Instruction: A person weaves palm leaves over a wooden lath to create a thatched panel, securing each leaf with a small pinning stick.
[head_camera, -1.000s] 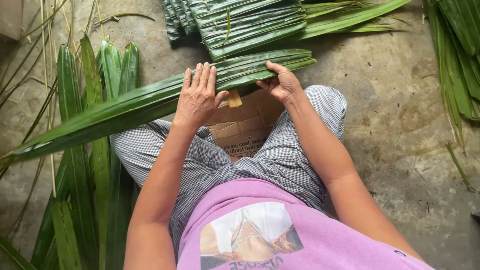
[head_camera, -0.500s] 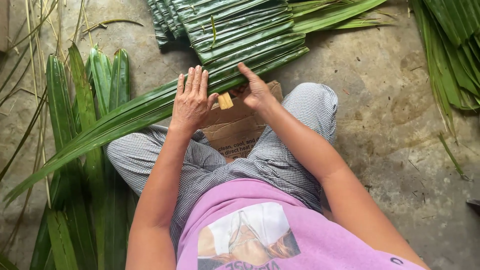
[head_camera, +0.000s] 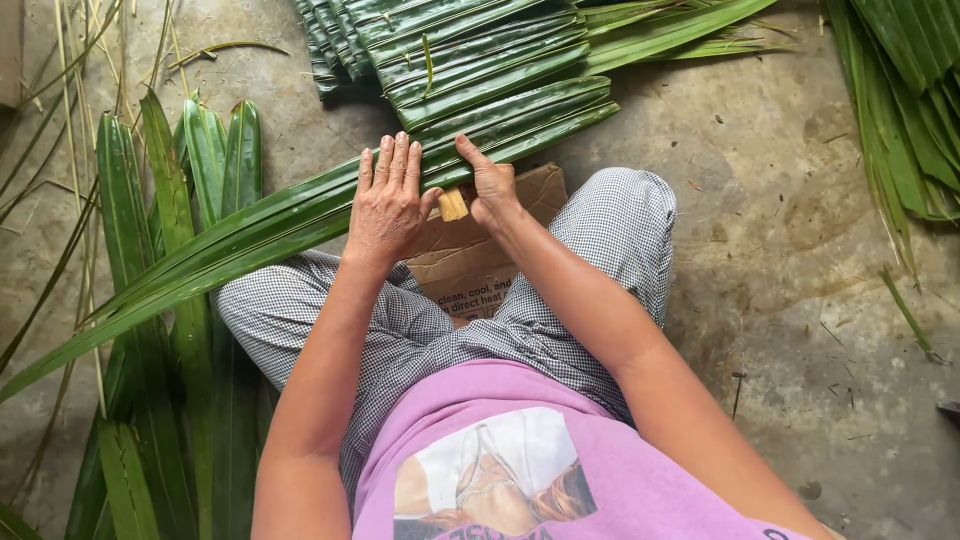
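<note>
A long green palm leaf (head_camera: 250, 235) lies slanted across my knees, its tip low at the left and its broad end high at the right. My left hand (head_camera: 388, 200) presses flat on it, fingers together and stretched out. My right hand (head_camera: 488, 185) grips the leaf's near edge just right of the left hand, thumb on top. A small tan wooden piece (head_camera: 453, 205) shows between the two hands, under the leaf. Below them a brown cardboard sheet (head_camera: 475, 262) lies between my legs.
A stack of folded green leaves (head_camera: 470, 50) lies ahead. Several long leaves (head_camera: 190, 330) lie on the concrete floor at the left with thin dry ribs (head_camera: 75, 150) beside them. More leaves (head_camera: 910, 90) hang in at the right edge.
My right hand slid left along the leaf, from its broad end to close beside the left hand. The leaf swung a little, and the left hand stayed pressed on it.
</note>
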